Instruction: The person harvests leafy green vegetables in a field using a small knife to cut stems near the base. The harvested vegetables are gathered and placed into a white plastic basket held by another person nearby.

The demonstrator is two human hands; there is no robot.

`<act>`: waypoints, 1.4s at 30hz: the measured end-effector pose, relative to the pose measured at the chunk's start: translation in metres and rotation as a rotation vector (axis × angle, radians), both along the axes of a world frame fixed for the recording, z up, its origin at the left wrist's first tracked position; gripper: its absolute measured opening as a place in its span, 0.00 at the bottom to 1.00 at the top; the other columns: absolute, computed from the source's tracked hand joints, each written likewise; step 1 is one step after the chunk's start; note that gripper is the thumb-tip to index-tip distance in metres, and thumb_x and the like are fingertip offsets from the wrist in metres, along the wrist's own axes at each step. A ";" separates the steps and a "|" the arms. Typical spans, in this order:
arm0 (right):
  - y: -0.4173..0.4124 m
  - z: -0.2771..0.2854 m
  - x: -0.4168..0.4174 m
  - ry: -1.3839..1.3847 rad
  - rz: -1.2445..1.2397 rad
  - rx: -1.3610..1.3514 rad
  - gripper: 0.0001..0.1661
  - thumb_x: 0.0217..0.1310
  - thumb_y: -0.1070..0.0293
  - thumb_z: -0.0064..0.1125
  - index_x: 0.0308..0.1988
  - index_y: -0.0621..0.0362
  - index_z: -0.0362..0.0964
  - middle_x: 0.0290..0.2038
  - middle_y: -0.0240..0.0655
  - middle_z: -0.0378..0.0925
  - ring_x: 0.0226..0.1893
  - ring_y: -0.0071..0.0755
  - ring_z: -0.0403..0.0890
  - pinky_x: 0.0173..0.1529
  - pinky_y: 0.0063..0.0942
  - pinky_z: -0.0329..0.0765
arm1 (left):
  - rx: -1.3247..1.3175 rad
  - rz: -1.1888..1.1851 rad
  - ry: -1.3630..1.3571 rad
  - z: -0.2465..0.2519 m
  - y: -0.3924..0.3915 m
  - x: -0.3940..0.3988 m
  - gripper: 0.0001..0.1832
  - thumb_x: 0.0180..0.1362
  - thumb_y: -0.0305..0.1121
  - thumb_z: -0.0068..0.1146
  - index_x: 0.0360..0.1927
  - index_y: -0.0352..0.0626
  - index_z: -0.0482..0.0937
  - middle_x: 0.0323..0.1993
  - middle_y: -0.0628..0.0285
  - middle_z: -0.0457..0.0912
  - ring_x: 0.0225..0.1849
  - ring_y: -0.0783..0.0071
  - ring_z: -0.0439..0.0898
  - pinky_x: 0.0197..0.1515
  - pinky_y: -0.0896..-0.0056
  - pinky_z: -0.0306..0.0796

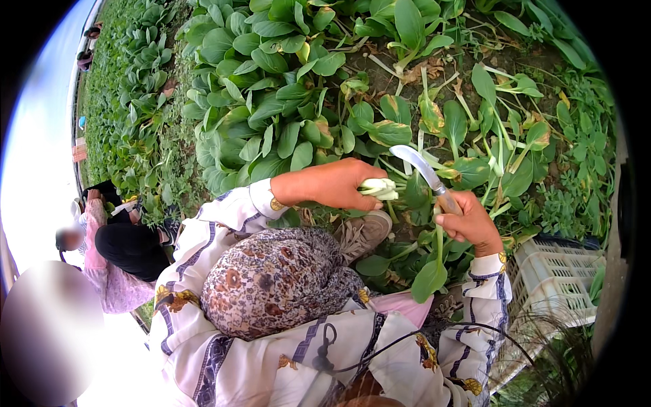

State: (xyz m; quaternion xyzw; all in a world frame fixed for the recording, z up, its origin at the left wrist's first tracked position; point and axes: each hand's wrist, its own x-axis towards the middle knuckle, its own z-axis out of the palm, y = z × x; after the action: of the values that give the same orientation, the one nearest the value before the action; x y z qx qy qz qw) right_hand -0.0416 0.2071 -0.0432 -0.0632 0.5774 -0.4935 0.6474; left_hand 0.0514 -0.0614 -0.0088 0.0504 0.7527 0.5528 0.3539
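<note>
My left hand (338, 184) is closed around a leafy green plant; its pale cut stalk ends (379, 189) point right, towards the knife. In my right hand (470, 219) is the wooden handle of a knife with a curved metal blade (418, 167), its tip pointing up and left. A green leaf on a long stalk (430, 280) hangs below my right hand; whether my fingers hold it too, I cannot tell. Around both hands lie loose leaves, several with yellow or brown patches (389, 132), and cut stalks on the soil.
Dense leafy greens (274, 96) grow ahead and to the left. A white plastic crate (554, 280) stands at the right. My shoe (366, 235) is planted below my left hand. Another person in pink sleeves and black trousers (129, 249) crouches at the left; more people are far off.
</note>
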 end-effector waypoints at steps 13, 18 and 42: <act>-0.066 -0.040 0.064 0.802 -0.095 -0.196 0.18 0.57 0.63 0.57 0.46 0.57 0.68 0.24 0.46 0.75 0.23 0.53 0.75 0.27 0.41 0.70 | -0.510 0.373 0.430 0.093 -0.034 -0.018 0.08 0.54 0.24 0.58 0.39 0.38 0.78 0.31 0.63 0.80 0.29 0.81 0.76 0.31 0.79 0.69; -0.105 -0.066 0.087 0.811 -0.004 -0.186 0.15 0.56 0.60 0.56 0.41 0.56 0.67 0.23 0.47 0.74 0.25 0.56 0.76 0.28 0.48 0.69 | -0.882 -0.052 0.311 0.003 -0.022 0.031 0.17 0.44 0.28 0.61 0.41 0.44 0.73 0.39 0.56 0.78 0.34 0.53 0.78 0.33 0.57 0.72; -0.152 -0.130 0.108 0.813 -0.109 -0.059 0.22 0.60 0.62 0.52 0.52 0.57 0.64 0.27 0.51 0.76 0.27 0.58 0.77 0.30 0.46 0.72 | -1.038 0.339 0.386 -0.059 -0.071 0.131 0.25 0.40 0.27 0.64 0.46 0.49 0.75 0.52 0.62 0.73 0.36 0.57 0.80 0.35 0.60 0.74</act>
State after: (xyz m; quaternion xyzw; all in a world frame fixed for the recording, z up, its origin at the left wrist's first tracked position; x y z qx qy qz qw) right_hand 0.0664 0.0554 -0.1737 -0.2409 0.7743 -0.4782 0.3373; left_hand 0.1825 -0.1322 -0.0673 -0.1512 0.9737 0.1411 0.0953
